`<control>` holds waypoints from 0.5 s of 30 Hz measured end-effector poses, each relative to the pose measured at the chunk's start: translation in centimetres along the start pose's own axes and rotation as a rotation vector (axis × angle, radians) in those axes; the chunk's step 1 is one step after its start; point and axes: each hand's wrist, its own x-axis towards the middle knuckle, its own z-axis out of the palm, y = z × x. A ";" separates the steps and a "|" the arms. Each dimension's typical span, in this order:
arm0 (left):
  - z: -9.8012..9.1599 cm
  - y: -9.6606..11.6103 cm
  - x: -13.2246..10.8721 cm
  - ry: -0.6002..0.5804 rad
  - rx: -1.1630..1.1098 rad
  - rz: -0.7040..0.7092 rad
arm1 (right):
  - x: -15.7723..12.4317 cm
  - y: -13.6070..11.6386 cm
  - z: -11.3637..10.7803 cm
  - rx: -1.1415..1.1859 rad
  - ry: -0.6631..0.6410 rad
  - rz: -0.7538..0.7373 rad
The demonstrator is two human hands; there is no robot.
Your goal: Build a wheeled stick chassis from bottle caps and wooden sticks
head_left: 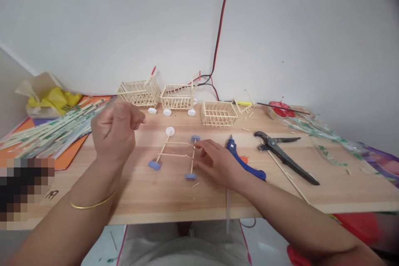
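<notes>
A wheeled frame of thin wooden sticks lies on the wooden table, two axles joined by two crosspieces. Three of its wheels are blue and one is white. My right hand has its fingertips at the right axle, loosely holding the frame by that side. Left of the frame, my left hand is raised over the table in a fist. Anything inside that fist is hidden. Just past the right hand lies a blue glue gun, nozzle pointing away from me.
Along the wall stand two stick carts with white wheels, beside a stick basket. Black-handled pliers and loose sticks lie to the right. Bundled sticks cover the left side. A red-topped container sits at the back right.
</notes>
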 end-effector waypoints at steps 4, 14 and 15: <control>0.1 -0.3 0.9 0.150 -0.286 0.015 | -0.1 -0.1 -0.3 0.042 0.088 -0.052; -0.4 -2.1 1.9 0.239 -0.300 -0.200 | -0.5 -0.8 -1.6 0.104 0.375 -0.117; -0.3 -2.3 1.8 0.223 -0.274 -0.192 | -0.5 -0.8 -1.7 0.103 0.380 -0.112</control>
